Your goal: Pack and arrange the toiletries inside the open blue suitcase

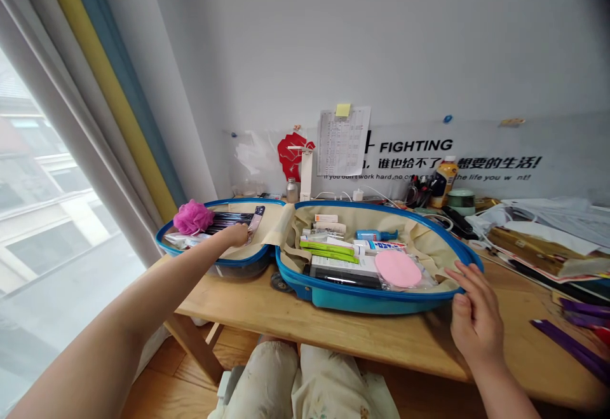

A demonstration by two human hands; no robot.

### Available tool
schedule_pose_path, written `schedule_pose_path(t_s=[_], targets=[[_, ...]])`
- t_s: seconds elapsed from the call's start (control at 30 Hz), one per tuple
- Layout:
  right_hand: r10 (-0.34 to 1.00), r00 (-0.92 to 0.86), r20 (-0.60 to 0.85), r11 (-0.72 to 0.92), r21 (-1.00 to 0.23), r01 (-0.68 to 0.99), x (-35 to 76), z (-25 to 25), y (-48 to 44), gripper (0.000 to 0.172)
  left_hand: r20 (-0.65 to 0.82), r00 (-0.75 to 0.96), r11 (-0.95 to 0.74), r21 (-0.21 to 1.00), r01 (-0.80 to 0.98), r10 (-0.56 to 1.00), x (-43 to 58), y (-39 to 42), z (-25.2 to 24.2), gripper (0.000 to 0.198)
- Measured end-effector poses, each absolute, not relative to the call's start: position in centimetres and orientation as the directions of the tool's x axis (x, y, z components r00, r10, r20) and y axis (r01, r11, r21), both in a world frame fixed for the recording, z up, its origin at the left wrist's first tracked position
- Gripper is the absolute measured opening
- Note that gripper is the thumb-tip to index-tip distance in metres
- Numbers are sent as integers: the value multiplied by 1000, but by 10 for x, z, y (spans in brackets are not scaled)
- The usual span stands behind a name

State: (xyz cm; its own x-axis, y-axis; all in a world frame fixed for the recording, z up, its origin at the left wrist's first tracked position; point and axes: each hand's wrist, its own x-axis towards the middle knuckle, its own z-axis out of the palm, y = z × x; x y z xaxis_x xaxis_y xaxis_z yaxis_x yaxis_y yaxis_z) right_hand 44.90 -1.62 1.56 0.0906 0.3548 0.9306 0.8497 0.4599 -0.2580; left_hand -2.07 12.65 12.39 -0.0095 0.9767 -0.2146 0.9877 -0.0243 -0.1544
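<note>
An open suitcase [381,304] with blue-teal edges and a beige lining lies on the wooden table, its two halves spread apart. My left hand [237,234] reaches into the left half, its fingers closed on a slim packet [256,219] with a dark end. Beside that hand are a bundle of dark, thin items [229,219] and a pink bath puff [193,217]. My right hand [478,314] is at the right rim, fingers apart and holding nothing. In the right half lie a pink round sponge [398,269], green packets [331,250], a toothpaste tube [381,245] and a blue bottle [376,234].
Papers and a gold-brown packet [528,244] are piled at the table's right, with purple strips [567,346] nearer me. A yellow-brown bottle [444,180] and a green jar [461,201] stand behind the suitcase, near a white lamp [306,174]. Curtains [90,82] hang at left.
</note>
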Motion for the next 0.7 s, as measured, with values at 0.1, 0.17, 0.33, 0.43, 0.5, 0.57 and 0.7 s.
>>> schedule_pose_path(t_s=[0.1,0.17,0.33,0.43,0.5,0.57,0.7], targets=[[356,76,931,464,-246,851,449,16,-16,30,-148,46,-70,-155,986,988,-8,133,142,38],[357,71,931,463,-243,853,450,15,-16,30,-98,105,-118,-136,984,990,10,141,156,39],[375,82,923,438,-255,862,452,12,-16,32,-58,348,-352,-84,932,936,92,157,170,37],[365,69,929,450,-241,860,452,11,-16,34,-133,488,-500,-69,864,863,147,158,159,33],[363,70,929,459,-243,855,451,11,-16,34,-182,538,-556,-72,828,823,176,158,150,32],[370,75,926,462,-253,850,451,11,-16,34,-213,558,-584,-85,807,802,196,159,142,33],[376,73,924,467,-257,846,452,11,-17,33,-235,574,-609,-121,784,785,215,165,131,35]])
